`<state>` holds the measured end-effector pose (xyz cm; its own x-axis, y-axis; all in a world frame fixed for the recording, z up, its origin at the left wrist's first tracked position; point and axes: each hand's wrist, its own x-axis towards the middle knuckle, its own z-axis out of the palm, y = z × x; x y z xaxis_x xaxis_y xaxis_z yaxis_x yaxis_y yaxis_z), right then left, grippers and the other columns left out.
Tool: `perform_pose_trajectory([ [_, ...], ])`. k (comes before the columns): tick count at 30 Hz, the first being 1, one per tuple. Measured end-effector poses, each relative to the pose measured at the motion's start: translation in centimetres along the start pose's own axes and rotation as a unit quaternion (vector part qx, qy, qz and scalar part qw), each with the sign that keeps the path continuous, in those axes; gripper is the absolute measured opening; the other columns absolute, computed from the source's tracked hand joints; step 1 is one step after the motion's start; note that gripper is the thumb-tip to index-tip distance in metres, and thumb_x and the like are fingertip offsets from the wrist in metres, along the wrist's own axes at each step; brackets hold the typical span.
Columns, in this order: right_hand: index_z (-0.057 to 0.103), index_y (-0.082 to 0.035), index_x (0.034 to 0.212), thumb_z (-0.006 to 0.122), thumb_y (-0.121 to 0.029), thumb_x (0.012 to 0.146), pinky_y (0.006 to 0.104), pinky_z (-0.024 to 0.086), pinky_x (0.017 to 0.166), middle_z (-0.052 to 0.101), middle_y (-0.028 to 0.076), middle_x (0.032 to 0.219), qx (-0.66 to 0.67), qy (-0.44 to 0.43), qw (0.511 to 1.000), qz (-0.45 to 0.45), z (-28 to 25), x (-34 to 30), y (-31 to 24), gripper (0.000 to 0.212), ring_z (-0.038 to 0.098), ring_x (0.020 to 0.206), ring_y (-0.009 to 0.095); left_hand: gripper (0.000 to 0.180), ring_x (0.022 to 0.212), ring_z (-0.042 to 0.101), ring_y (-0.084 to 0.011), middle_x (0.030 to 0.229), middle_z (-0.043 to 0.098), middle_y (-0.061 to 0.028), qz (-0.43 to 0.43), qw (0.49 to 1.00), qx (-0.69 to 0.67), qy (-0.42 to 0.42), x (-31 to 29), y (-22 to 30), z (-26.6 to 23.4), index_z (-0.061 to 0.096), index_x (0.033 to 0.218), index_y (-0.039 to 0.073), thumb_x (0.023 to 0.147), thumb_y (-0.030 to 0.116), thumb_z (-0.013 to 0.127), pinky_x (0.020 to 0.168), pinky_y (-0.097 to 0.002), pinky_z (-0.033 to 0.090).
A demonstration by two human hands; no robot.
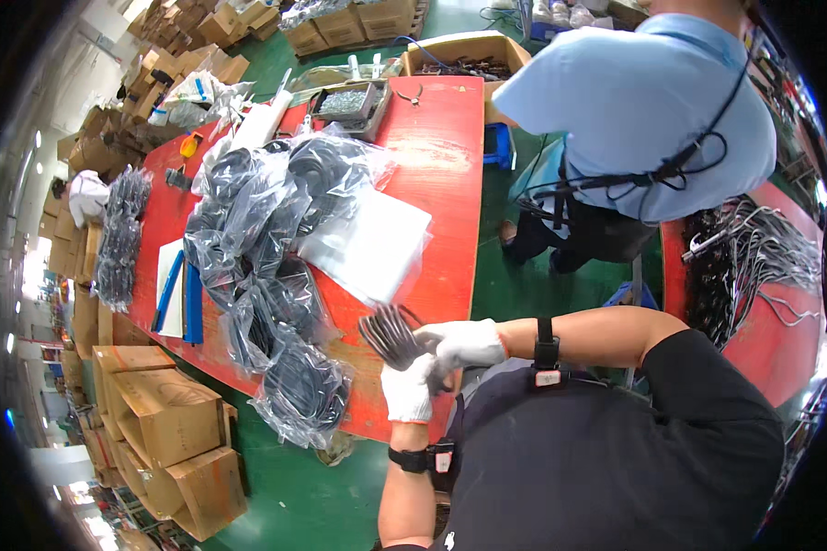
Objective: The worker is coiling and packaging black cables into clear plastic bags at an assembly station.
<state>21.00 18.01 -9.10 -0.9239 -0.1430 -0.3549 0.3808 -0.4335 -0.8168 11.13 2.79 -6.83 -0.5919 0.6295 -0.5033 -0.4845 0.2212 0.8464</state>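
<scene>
My left hand [408, 389] and my right hand [467, 345], both in white gloves, are closed around a coiled bundle of dark cable [390, 334]. It is held over the near end of the red table [450, 239]. The right hand lies across the bundle's near part, and the left hand grips from the left and below. To the left, a heap of clear plastic bags with black cable coils [305, 386] reaches up the table. A stack of flat, whitish plastic bags [372, 241] lies just beyond my hands.
A co-worker in a light blue shirt [634, 119] stands beyond the table's right side. Cardboard boxes [170, 418] are stacked at lower left. A blue tool [191, 303], a tray of small parts [347, 106] and pliers [411, 95] lie on the table. Grey cables [763, 248] cover another table at right.
</scene>
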Motion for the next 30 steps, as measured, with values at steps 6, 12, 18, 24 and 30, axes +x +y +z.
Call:
perform_pose_trajectory([
  [6,0.06,-0.004,0.142,0.069,-0.031,0.101,0.0409,0.051,0.106,0.071,0.004,0.127,0.348,0.07,0.934,0.049,-0.5,3.5,3.3,0.05,0.067,0.113,0.018,0.028,0.088,0.07,-0.0369,0.093,0.073,-0.0171,0.258,0.799,0.543,-0.004,5.2,-3.7,-2.8,0.071,0.093,0.003,0.07,0.017,0.078,0.085,-0.0467,0.054],
  [12,0.068,-0.004,0.128,0.073,-0.031,0.1,0.0406,0.055,0.1,0.074,0.006,0.121,0.338,0.224,0.903,0.14,-1.0,5.9,12.7,0.04,0.07,0.113,0.021,0.022,0.098,0.063,-0.0368,0.1,0.067,-0.0188,0.276,0.659,0.691,-0.105,8.1,-15.6,-6.2,0.07,0.09,0.005,0.073,0.018,0.073,0.09,-0.0471,0.047],
  [18,0.077,-0.005,0.114,0.076,-0.056,0.091,0.0379,0.056,0.084,0.077,0.01,0.103,-0.079,0.29,0.913,0.277,-3.4,4.4,13.6,0.057,0.071,0.096,0.02,0.04,0.111,0.062,-0.039,0.11,0.067,-0.0195,0.315,0.816,0.474,-0.106,7.0,-11.9,-8.1,0.066,0.117,0.002,0.081,0.015,0.076,0.1,-0.0495,0.048],
  [24,0.054,0.0,0.148,0.066,-0.069,0.091,0.0424,0.048,0.112,0.061,0.024,0.145,-0.307,0.418,0.824,0.226,-5.6,3.9,9.0,0.09,0.06,0.134,0.038,0.058,0.13,0.056,-0.0434,0.137,0.06,-0.0274,0.193,0.834,0.447,0.26,11.1,-9.3,-13.6,0.056,0.139,-0.003,0.094,0.03,0.074,0.113,-0.0504,0.043],
  [30,0.052,-0.002,0.144,0.076,-0.046,0.088,0.0477,0.049,0.109,0.06,0.026,0.137,-0.474,0.379,0.791,0.073,-6.5,10.7,8.6,0.074,0.06,0.127,0.042,0.096,0.136,0.05,-0.05,0.147,0.051,-0.0353,0.093,0.886,0.43,0.146,16.5,-9.3,-11.8,0.033,0.157,-0.008,0.092,0.048,0.076,0.116,-0.0536,0.041],
])
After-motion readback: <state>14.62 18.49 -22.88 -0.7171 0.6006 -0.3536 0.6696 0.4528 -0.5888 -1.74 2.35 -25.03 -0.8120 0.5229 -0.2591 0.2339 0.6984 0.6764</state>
